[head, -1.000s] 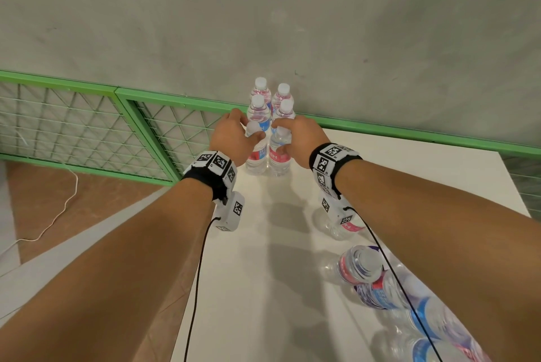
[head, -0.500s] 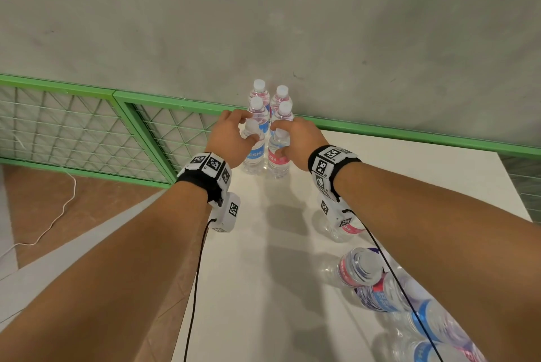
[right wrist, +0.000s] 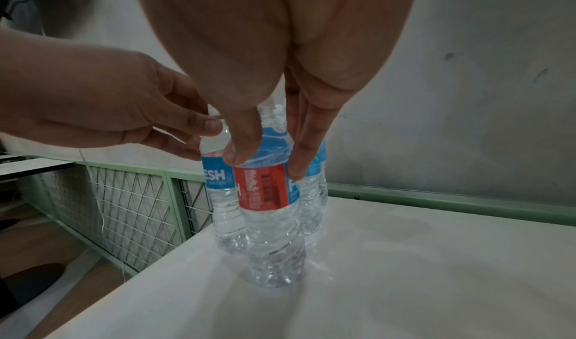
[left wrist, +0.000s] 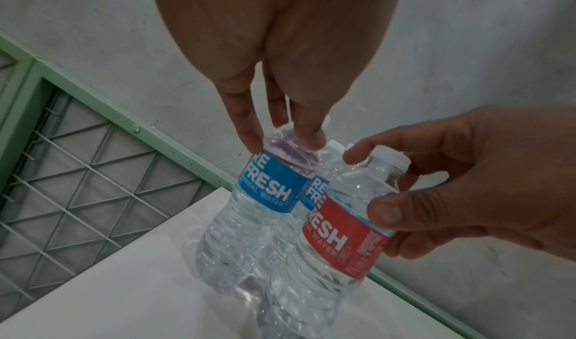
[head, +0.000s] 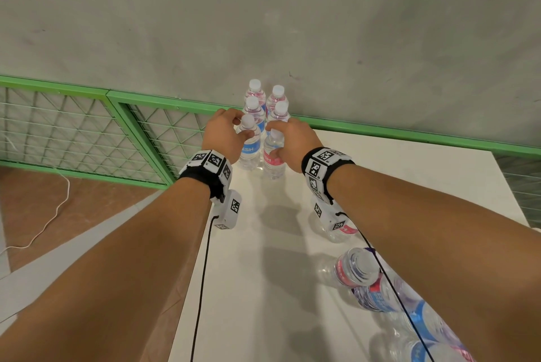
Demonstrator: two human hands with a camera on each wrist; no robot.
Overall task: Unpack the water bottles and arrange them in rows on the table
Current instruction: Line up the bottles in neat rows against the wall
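My left hand point(head: 241, 127) pinches the shoulder of a blue-label bottle point(head: 251, 151) that stands on the white table point(head: 409, 183). The left wrist view shows its fingertips point(left wrist: 249, 142) on the clear plastic just above the label. Beside it my right hand point(head: 273, 139) holds a red-label bottle point(head: 273, 161) between thumb and fingers point(right wrist: 296, 169), also upright on the table. Right behind these two stand several more upright bottles point(head: 254, 98) in two rows against the wall. More bottles in a plastic-wrapped pack point(head: 380, 291) lie at the near right, partly under my right forearm.
A green rail point(head: 409, 134) runs along the table's back edge below a grey wall. A green mesh fence point(head: 73, 133) stands to the left, off the table's left edge. A white cable point(head: 52, 215) lies on the brown floor. Bare tabletop point(head: 263, 288) stretches between my forearms.
My hands have slid up the two front bottles from their bodies to their shoulders. The left bottle's cap now shows, and both bottles stand in front of the others.
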